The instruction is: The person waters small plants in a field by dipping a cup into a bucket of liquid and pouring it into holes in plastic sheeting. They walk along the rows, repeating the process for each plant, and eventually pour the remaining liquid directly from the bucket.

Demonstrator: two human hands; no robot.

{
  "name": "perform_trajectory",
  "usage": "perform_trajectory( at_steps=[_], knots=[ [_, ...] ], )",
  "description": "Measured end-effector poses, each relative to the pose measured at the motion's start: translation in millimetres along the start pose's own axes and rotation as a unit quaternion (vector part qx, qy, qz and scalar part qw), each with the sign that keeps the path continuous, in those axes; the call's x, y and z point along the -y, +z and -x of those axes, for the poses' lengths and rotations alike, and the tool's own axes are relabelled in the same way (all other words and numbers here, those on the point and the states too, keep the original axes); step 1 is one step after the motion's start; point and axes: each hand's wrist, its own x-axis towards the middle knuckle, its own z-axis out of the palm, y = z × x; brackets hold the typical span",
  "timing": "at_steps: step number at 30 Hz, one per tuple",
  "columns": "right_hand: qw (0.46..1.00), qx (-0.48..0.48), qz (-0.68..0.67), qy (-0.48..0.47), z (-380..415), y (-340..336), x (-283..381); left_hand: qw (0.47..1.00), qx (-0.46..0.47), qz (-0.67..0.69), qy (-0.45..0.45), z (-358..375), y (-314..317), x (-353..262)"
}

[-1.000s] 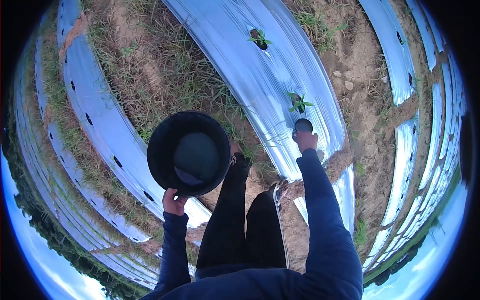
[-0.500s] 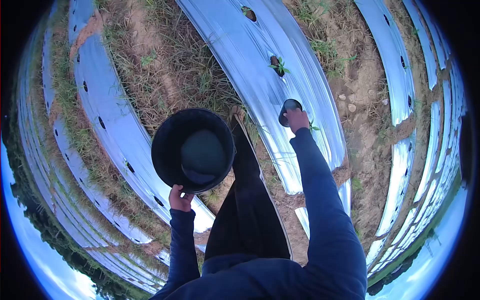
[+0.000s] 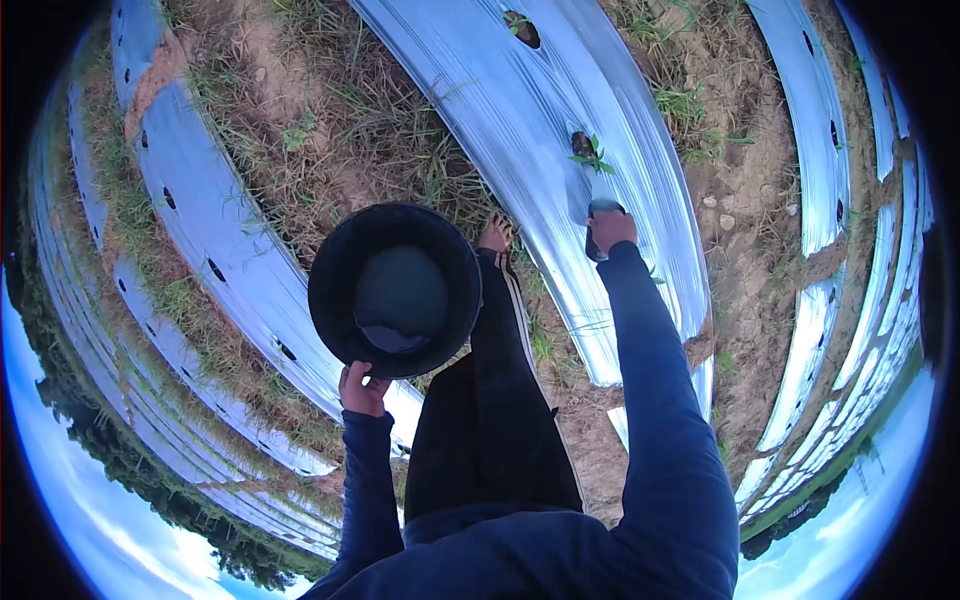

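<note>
I see right hand (image 3: 612, 232) wrapped around cup (image 3: 604, 207); seedling (image 3: 593, 156) near, toward twelve o'clock. Left hand (image 3: 364, 390), farther off, pinches bucket (image 3: 336, 275) just past six.

The person is wearing a dark navy blue top (image 3: 520, 550), its plain cloth creasing lightly. The long left sleeve (image 3: 368, 480) and right sleeve (image 3: 660, 400) are matching it in colour and reaching to the wrists. The left hand (image 3: 364, 388) and right hand (image 3: 613, 231) are going without gloves. Black trousers (image 3: 480, 430) are covering the legs, with pale stripes (image 3: 521, 318) running down one side. Below the cuff, a bare foot (image 3: 494, 236) is showing.
</note>
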Motion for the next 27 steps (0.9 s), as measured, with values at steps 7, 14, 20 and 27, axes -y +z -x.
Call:
perform_trajectory(
  at_steps=[7,14,20,27],
  knots=[
    [0.999,0.005,0.022,-0.023,-0.4,-30.6,9.3,0.999,0.03,-0.022,-0.004,-24.0,16.2,-76.5],
    [0.992,-0.095,0.02,-0.078,-37.9,-107.8,41.1,0.998,0.03,0.025,0.039,-28.5,43.5,-150.3],
    [0.993,-0.117,-0.027,-0.001,-112.1,-190.3,78.6,0.994,0.035,0.026,0.097,-78.7,79.9,-221.2],
    [0.995,-0.059,-0.023,0.075,-218.2,-244.7,100.0,0.994,0.022,-0.018,0.101,-154.1,132.5,-303.1]
  ],
)
